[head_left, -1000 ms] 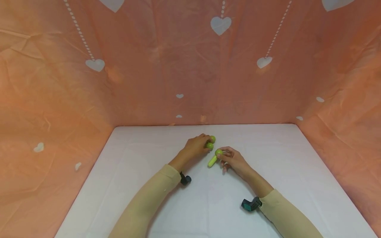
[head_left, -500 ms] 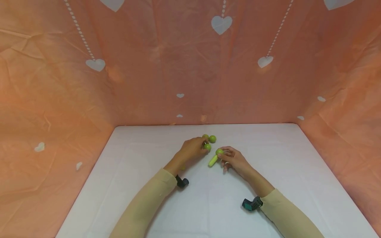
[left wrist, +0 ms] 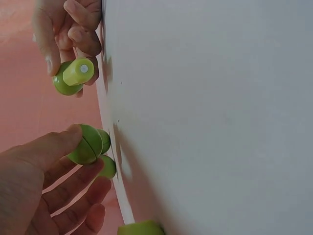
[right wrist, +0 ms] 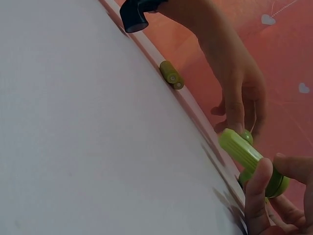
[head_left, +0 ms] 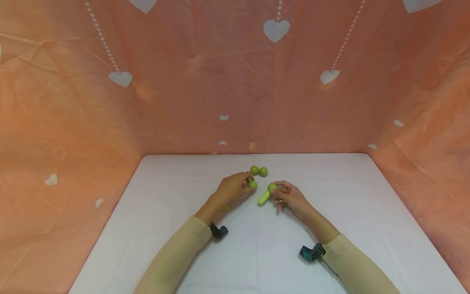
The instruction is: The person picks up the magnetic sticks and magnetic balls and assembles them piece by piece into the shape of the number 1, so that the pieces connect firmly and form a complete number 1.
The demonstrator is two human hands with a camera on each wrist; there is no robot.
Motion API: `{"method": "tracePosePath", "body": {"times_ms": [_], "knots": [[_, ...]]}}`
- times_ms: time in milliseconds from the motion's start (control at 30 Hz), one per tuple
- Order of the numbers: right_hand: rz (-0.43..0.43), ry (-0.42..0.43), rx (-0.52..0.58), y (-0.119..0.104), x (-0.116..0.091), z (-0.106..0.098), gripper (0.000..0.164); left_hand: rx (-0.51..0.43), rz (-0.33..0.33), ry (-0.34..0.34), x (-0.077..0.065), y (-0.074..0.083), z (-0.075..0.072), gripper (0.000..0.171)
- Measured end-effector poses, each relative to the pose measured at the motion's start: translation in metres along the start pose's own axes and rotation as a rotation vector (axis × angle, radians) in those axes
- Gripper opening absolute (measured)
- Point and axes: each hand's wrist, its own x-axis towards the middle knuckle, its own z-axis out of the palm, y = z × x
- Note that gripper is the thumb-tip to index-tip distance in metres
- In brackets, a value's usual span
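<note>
My left hand (head_left: 233, 188) pinches a green ball (left wrist: 84, 146) between thumb and fingertips; a seam runs round the ball. My right hand (head_left: 293, 200) holds another green ball (head_left: 272, 187) with a ribbed yellow-green rod (right wrist: 240, 149) standing out of it. In the head view the rod tilts down toward the lower left, and a small pale disc shows at its free end in the left wrist view. The two hands are apart, facing each other. Beyond the left fingers, two more green balls (head_left: 258, 171) sit side by side on the white table.
Two yellow-green rods (right wrist: 171, 74) lie on the white table (head_left: 279, 253) near my left wrist, mostly hidden by the arm in the head view. Dark wrist cameras (head_left: 312, 252) hang from both forearms. Orange cloth walls (head_left: 249, 90) enclose the table's back and sides.
My left hand has drawn back to the lower left with its green ball, leaving the two other balls uncovered behind it. The right hand has kept nearly the same place and grip.
</note>
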Motion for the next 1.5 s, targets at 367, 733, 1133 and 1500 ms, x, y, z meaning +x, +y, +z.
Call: {"method": "tracePosePath", "body": {"times_ms": [367,733,1133,1500], "knots": [[0.018,0.018,0.017,-0.001,0.0,0.0,0.049,-0.009,0.024,-0.002,-0.017,0.002,-0.004,0.037],[0.022,0.025,0.046,-0.001,0.0,-0.001,0.046,-0.003,0.045,-0.009,-0.029,0.002,-0.001,0.036],[0.019,0.035,0.077,0.0,0.001,-0.003,0.044,-0.025,0.05,-0.042,-0.036,0.006,-0.002,0.032],[0.007,0.033,0.104,0.0,0.001,-0.003,0.045,-0.032,0.067,-0.061,-0.038,0.007,-0.001,0.029]]}}
